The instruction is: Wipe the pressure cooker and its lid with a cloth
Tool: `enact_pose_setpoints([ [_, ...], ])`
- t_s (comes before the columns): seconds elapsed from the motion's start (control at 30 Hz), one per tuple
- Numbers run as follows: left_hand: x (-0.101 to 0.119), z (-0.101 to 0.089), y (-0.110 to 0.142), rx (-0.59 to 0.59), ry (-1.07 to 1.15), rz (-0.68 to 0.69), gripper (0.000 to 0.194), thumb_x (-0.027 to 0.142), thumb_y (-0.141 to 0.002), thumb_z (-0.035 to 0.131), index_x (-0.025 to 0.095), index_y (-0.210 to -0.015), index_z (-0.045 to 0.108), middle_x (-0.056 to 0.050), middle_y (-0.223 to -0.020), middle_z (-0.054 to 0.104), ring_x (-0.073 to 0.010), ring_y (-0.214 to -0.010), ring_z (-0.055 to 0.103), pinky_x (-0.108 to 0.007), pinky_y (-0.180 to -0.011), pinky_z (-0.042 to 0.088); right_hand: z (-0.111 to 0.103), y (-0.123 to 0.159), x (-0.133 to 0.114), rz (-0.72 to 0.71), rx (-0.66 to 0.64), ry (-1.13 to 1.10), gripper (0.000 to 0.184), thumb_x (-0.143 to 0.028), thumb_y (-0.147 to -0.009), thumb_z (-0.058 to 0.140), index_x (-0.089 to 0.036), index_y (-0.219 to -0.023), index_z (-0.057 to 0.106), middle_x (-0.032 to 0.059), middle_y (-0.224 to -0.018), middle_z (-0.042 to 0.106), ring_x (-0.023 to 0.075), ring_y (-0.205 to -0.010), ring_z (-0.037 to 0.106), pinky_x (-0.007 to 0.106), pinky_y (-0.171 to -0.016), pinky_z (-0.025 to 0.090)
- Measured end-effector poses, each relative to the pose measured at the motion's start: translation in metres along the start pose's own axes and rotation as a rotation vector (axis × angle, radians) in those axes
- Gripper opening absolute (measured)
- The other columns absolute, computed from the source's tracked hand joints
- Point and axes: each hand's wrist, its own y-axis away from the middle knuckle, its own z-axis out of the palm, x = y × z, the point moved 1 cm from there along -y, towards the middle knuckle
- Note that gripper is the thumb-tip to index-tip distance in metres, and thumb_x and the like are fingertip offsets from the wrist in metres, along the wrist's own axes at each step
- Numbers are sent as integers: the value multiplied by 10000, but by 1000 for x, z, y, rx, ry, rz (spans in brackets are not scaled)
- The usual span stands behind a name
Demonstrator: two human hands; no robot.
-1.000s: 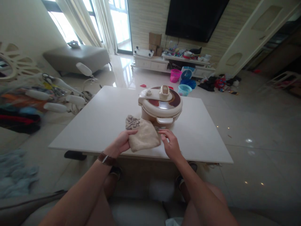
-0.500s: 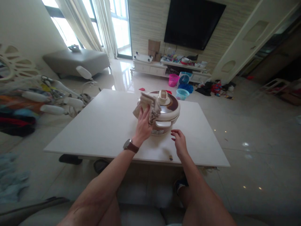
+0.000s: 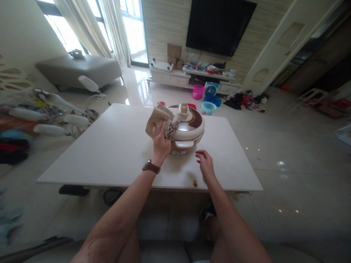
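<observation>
The left hand [image 3: 161, 143] holds the cloth [image 3: 155, 118] against the left side of the cooker [image 3: 189, 135], while the right hand [image 3: 206, 166], loosely curled and without any thing, hovers near its front, over the table [image 3: 109, 149]. Wiping seems the present step; the next stroke would call for even pressure.

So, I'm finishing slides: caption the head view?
Left hand holding a cloth at the cooker, right hand empty nearby.

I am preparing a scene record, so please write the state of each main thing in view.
Cooker: upright, lid closed
Cloth: crumpled, at the cooker's edge
Left hand: on the cloth, grip unclear
Right hand: open, loosely curled, holding nothing visible
Television: dark
Pink basket: upright
</observation>
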Motion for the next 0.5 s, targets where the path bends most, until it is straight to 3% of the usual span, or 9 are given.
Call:
enact_pose_setpoints([
  [0.07, 8, 2, 8, -73, -108, 65, 713, 128, -878, 565, 269, -1576, 538, -6, -1722, 394, -326, -1666, 76, -527, -1361, 79, 3, 0, 0, 3, -41, 17, 275, -479, -742, 624, -238, -849, 702, 42, -892, 739, 239, -869, 670, 332, -721, 487],
  [0.2, 22, 2, 22, -212, -275, 179, 792, 88, -821, 590, 322, -1576, 535, 13, -1725, 386, -347, -1668, 50, -604, -1343, 15, -1, -3, -9, -3, -278, 66, 213, -432, -733, 655, -235, -810, 679, 32, -852, 745, 218, -778, 696, 345, -734, 498],
  [0.23, 23, 1, 24, -220, -281, 187, 802, 85, -813, 595, 322, -1577, 533, 9, -1726, 385, -355, -1667, 53, -619, -1338, 10, -8, -6, -13, -35, -239, 32, 220, -425, -730, 665, -236, -843, 677, 30, -867, 742, 219, -801, 703, 345, -746, 505],
  [0.27, 22, 1, 24, -216, -271, 185, 804, 84, -811, 596, 318, -1577, 533, 4, -1726, 385, -358, -1666, 57, -627, -1336, 17, -16, -10, -17, -86, -111, -25, 242, -421, -736, 661, -241, -897, 671, 30, -912, 739, 221, -852, 710, 342, -760, 512],
  [0.37, 14, 0, 20, -168, -182, 153, 767, 97, -829, 588, 301, -1567, 544, -5, -1719, 399, -339, -1666, 82, -609, -1343, 75, -47, -19, -27, -244, 508, -210, 289, -397, -797, 562, -266, -1050, 611, 31, -1156, 691, 207, -1054, 695, 319, -798, 514],
  [0.4, 9, 0, 17, -142, -140, 137, 747, 105, -839, 586, 290, -1562, 549, -12, -1716, 405, -330, -1666, 91, -591, -1347, 90, -53, -22, -27, -245, 599, -223, 288, -383, -795, 549, -266, -1054, 598, 33, -1198, 668, 204, -1073, 686, 313, -793, 510],
  [0.43, 4, 0, 13, -111, -97, 118, 725, 116, -849, 586, 274, -1556, 556, -23, -1711, 413, -322, -1665, 101, -570, -1352, 99, -57, -24, -27, -220, 620, -210, 285, -374, -782, 558, -262, -1042, 593, 36, -1204, 655, 205, -1070, 677, 310, -782, 508],
  [0.5, -6, 1, 6, -37, -7, 66, 690, 134, -865, 590, 240, -1546, 566, -53, -1698, 433, -309, -1660, 138, -525, -1360, 97, -56, -24, -23, -153, 535, -153, 286, -373, -750, 596, -253, -1010, 599, 42, -1163, 654, 211, -1033, 660, 312, -763, 508],
])
